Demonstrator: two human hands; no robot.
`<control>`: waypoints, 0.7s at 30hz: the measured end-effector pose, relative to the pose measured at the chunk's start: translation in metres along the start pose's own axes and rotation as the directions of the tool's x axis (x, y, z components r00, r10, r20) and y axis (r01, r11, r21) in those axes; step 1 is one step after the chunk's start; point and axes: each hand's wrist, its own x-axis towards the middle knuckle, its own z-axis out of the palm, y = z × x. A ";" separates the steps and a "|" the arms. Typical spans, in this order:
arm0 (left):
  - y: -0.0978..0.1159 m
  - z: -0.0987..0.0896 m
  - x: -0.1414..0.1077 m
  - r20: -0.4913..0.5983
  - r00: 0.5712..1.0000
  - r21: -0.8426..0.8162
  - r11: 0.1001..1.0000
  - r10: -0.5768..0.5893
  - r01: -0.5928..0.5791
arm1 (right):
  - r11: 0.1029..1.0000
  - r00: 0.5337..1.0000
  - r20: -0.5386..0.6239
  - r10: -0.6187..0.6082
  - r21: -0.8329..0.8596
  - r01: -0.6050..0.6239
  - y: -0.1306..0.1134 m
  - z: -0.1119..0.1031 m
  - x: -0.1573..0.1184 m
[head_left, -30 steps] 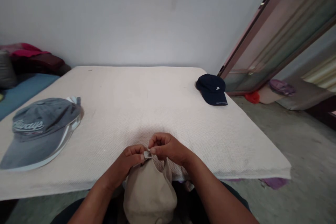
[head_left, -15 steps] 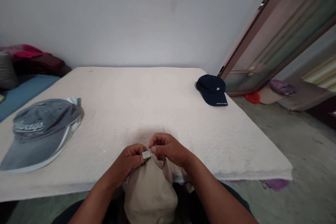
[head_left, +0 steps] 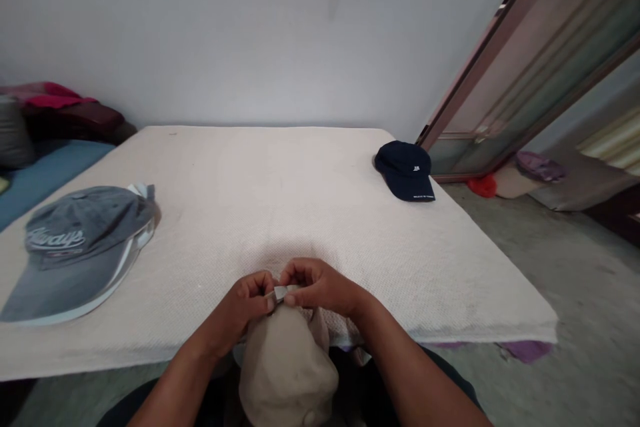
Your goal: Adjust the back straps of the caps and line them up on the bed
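A beige cap [head_left: 287, 367] hangs at the table's near edge, its crown toward me. At its upper edge, a small pale buckle or tag [head_left: 280, 293] shows between my hands; I cannot tell which. My left hand [head_left: 251, 300] pinches the cap's strap at the left of this piece. My right hand [head_left: 315, 285] is closed at its right side, thumb and fingertips pressed onto the strap. Fingers cover much of the strap, and the cap's brim is out of sight.
Stacked grey caps [head_left: 85, 240] lie on the left of the white-covered table [head_left: 280, 193]. Toward the back right sits a navy cap [head_left: 404, 170]. A blue surface with cloths [head_left: 65, 163] adjoins the left side; a glass door [head_left: 500, 100] stands at the right.
My right hand has shifted slightly down and left, its thumb now over the right part of the pale piece. The left hand keeps its pinch, and the other caps lie unmoved.
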 end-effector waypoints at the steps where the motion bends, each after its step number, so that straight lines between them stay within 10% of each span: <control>1: 0.000 0.000 0.000 0.007 1.000 -0.015 1.000 -0.002 0.002 | 1.000 1.000 0.004 -0.001 0.013 0.001 0.001 0.000 0.000; 21: 0.003 0.004 -0.001 -0.008 0.999 -0.049 0.998 -0.039 0.038 | 1.000 1.000 0.026 0.002 0.009 -0.002 0.001 -0.001 0.000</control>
